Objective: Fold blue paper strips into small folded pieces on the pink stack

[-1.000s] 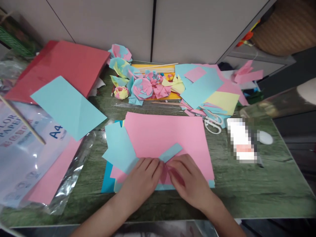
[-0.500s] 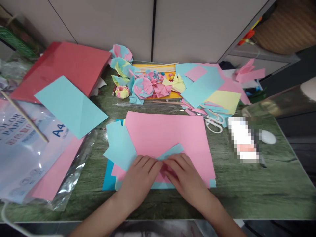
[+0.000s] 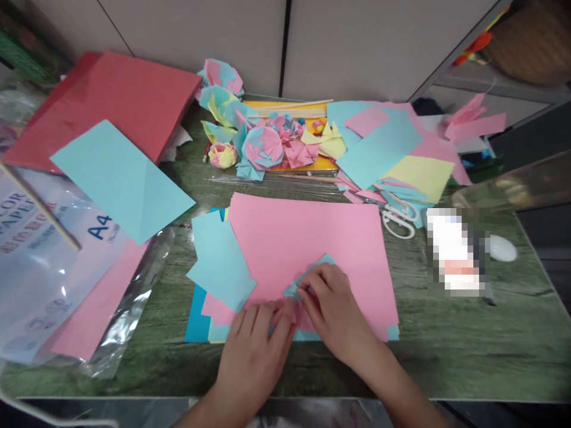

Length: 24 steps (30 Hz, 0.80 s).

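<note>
A stack of pink sheets (image 3: 303,232) lies flat in front of me, with light-blue and dark-blue edges showing beneath. Over it, my right hand (image 3: 334,312) pinches a small folded light-blue paper (image 3: 292,290) between thumb and fingertips. My left hand (image 3: 256,342) sits lower and to the left, its fingers bent over a small pink paper piece (image 3: 284,312) with a bit of blue beside it. Whether the pink and blue parts are joined is hidden by the fingers. Cut light-blue paper (image 3: 220,258) rests on the stack's left side.
Paper flowers (image 3: 263,145) and thin sticks (image 3: 289,111) lie at the back. White-handled scissors (image 3: 399,220) are right of the stack, near loose coloured sheets (image 3: 383,145). A plastic paper pack (image 3: 57,285) and red folder (image 3: 111,107) occupy the left; a white mouse (image 3: 502,248) is at right.
My left hand has slid down and toward me, away from the right hand. My right hand stays on the folded paper, whose blue part shows more. The view has shifted slightly.
</note>
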{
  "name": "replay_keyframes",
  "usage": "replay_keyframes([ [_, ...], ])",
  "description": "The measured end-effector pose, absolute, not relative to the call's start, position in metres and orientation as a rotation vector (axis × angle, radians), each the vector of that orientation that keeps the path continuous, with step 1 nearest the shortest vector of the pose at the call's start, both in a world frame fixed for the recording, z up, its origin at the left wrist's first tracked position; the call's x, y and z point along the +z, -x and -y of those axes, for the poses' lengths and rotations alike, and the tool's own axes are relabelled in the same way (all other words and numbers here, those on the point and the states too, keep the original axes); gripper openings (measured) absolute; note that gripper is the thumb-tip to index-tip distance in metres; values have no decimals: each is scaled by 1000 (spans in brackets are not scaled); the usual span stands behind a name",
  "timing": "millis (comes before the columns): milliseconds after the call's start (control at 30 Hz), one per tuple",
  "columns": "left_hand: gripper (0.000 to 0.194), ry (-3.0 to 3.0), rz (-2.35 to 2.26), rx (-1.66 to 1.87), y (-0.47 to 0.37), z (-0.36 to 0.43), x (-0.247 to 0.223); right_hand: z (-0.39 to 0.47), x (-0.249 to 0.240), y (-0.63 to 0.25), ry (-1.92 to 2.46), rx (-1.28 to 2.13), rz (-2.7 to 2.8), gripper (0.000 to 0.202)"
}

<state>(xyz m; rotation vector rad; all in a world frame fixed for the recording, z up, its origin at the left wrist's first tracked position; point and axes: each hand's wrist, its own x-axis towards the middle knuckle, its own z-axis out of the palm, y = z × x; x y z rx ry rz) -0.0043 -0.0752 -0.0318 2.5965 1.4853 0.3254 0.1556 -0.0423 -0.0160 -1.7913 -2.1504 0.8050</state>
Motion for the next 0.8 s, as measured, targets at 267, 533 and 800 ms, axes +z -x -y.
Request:
replay_keyframes([
  [267,50,-2576,-1539,240,6,77,-36,42,-18,-152,1836,800,2153,5],
  [533,51,-2560,-1527,267,8,77,-40,41,-21,-150,1861,771,2183,5],
  [800,49,-2557,-1537,256,7,76,-39,41,-24,-147,1865,702,2192,5],
])
